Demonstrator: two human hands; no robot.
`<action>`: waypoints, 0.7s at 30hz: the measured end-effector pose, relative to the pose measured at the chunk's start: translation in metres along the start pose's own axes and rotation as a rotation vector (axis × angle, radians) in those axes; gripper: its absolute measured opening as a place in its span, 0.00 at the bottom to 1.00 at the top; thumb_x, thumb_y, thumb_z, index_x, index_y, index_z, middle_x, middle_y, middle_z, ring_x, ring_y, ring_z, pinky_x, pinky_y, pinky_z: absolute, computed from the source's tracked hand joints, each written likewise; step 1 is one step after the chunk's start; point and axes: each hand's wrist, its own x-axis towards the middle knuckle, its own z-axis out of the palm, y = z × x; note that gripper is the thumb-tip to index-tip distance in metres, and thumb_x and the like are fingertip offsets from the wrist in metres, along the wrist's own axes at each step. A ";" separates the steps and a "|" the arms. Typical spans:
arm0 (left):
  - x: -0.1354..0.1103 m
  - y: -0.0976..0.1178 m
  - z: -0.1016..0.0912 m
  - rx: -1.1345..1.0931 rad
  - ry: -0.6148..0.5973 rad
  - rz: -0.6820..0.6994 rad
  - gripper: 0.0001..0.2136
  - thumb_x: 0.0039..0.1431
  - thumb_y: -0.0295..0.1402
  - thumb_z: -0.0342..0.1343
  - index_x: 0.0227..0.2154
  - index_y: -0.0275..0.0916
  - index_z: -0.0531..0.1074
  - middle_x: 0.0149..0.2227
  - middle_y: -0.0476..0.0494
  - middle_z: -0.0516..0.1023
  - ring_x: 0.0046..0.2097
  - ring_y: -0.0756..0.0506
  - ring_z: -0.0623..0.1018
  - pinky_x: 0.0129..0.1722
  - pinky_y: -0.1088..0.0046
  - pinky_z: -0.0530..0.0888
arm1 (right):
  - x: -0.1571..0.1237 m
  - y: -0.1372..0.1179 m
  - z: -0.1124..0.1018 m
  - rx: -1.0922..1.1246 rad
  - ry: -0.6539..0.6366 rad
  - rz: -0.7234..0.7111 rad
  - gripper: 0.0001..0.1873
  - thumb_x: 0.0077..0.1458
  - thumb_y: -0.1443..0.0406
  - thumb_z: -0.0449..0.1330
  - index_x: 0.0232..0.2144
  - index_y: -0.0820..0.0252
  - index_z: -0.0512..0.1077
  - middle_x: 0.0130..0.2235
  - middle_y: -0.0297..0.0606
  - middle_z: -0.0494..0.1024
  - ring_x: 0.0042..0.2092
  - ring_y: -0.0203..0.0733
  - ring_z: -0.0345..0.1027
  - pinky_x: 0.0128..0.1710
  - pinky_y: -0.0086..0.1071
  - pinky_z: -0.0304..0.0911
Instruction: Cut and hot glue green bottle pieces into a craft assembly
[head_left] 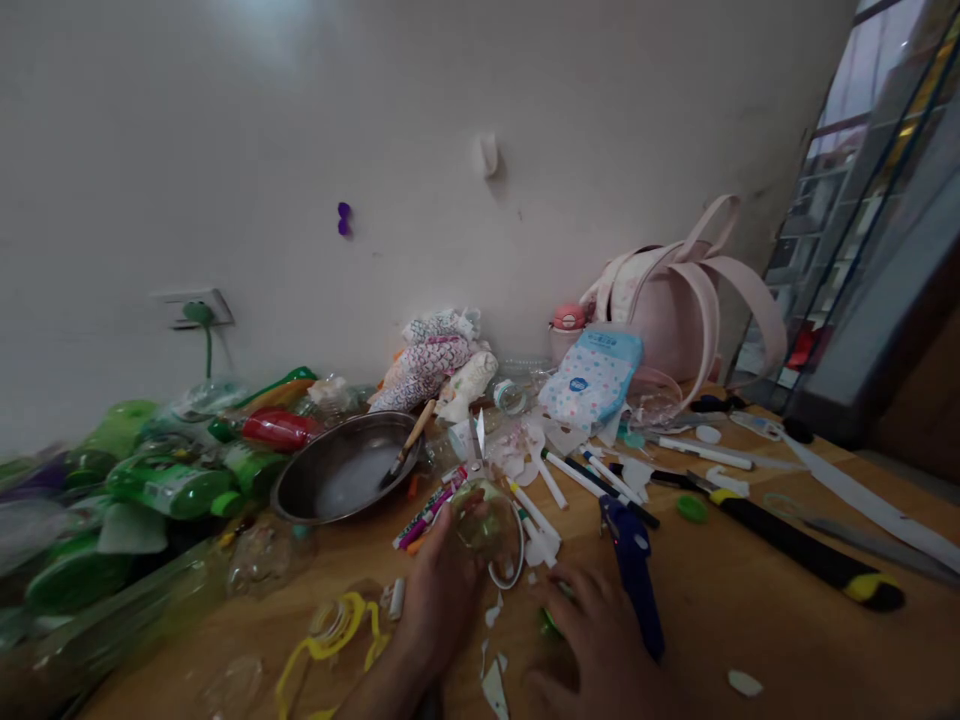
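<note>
My left hand (439, 590) is curled around a clear plastic bottle piece (484, 520) lying on the wooden table (720, 610). White-handled scissors (504, 545) lie against that piece, blades pointing up toward the wall. My right hand (600, 630) rests low on the table with fingers spread flat, covering something small and green (550, 622). A blue-handled tool (636, 570) lies just right of that hand. White plastic scraps (495, 680) sit between my hands.
A metal pan (341, 475) holds a brush. Green bottles (161, 485) pile up on the left. Markers (585, 475), a black and yellow knife (795, 545), a green cap (691, 508), a tissue pack (592, 375) and a pink bag (675, 310) fill the back and right.
</note>
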 end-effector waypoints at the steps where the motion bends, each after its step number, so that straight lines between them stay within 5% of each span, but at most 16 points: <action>1: 0.000 0.000 0.001 0.009 0.008 0.006 0.12 0.62 0.37 0.50 0.39 0.36 0.75 0.37 0.42 0.79 0.38 0.45 0.77 0.36 0.69 0.71 | -0.005 0.004 -0.006 0.049 0.059 -0.030 0.15 0.40 0.67 0.65 0.36 0.57 0.78 0.44 0.46 0.79 0.47 0.56 0.70 0.47 0.42 0.64; 2: 0.000 0.000 0.001 0.016 0.004 0.012 0.12 0.62 0.38 0.52 0.39 0.36 0.75 0.36 0.42 0.78 0.36 0.45 0.77 0.34 0.69 0.71 | -0.010 0.009 -0.013 0.119 0.106 -0.053 0.05 0.47 0.63 0.62 0.29 0.54 0.78 0.35 0.41 0.81 0.40 0.49 0.73 0.41 0.35 0.66; 4: 0.000 -0.001 0.001 0.014 -0.040 0.023 0.12 0.58 0.40 0.55 0.40 0.37 0.75 0.35 0.44 0.78 0.34 0.46 0.76 0.32 0.70 0.69 | -0.020 0.024 -0.027 0.164 0.298 0.186 0.20 0.57 0.53 0.53 0.19 0.53 0.72 0.24 0.39 0.77 0.29 0.43 0.72 0.30 0.32 0.64; 6: -0.001 -0.003 0.001 0.001 -0.103 0.036 0.13 0.56 0.42 0.59 0.39 0.38 0.74 0.34 0.45 0.77 0.34 0.46 0.76 0.31 0.71 0.69 | -0.024 0.041 -0.037 0.125 0.168 0.474 0.26 0.55 0.45 0.51 0.16 0.53 0.71 0.23 0.41 0.78 0.25 0.45 0.71 0.25 0.34 0.61; 8: -0.003 -0.005 0.001 0.011 -0.161 0.045 0.13 0.54 0.42 0.60 0.37 0.39 0.74 0.33 0.46 0.76 0.33 0.47 0.75 0.30 0.72 0.67 | -0.019 0.054 -0.043 0.068 0.177 0.605 0.26 0.50 0.41 0.53 0.18 0.53 0.71 0.25 0.42 0.79 0.28 0.50 0.72 0.29 0.38 0.62; 12: -0.009 -0.006 0.005 0.079 -0.194 0.096 0.12 0.53 0.39 0.61 0.38 0.41 0.72 0.35 0.48 0.76 0.34 0.47 0.75 0.32 0.72 0.68 | 0.009 0.059 -0.037 0.186 0.322 0.432 0.19 0.43 0.49 0.63 0.31 0.56 0.75 0.36 0.45 0.81 0.39 0.54 0.74 0.38 0.40 0.64; 17: -0.011 -0.002 0.005 0.066 -0.211 0.130 0.17 0.48 0.34 0.65 0.42 0.44 0.71 0.39 0.49 0.77 0.37 0.47 0.76 0.35 0.71 0.69 | 0.024 0.047 -0.028 0.199 0.338 0.483 0.20 0.49 0.52 0.53 0.31 0.59 0.76 0.32 0.50 0.81 0.38 0.58 0.75 0.37 0.43 0.65; 21: -0.006 -0.001 0.000 0.009 -0.140 0.080 0.15 0.46 0.31 0.67 0.38 0.39 0.74 0.38 0.45 0.79 0.39 0.46 0.77 0.36 0.72 0.70 | 0.012 0.045 -0.027 0.404 0.540 0.421 0.22 0.44 0.47 0.54 0.29 0.58 0.75 0.35 0.50 0.81 0.40 0.57 0.74 0.40 0.42 0.66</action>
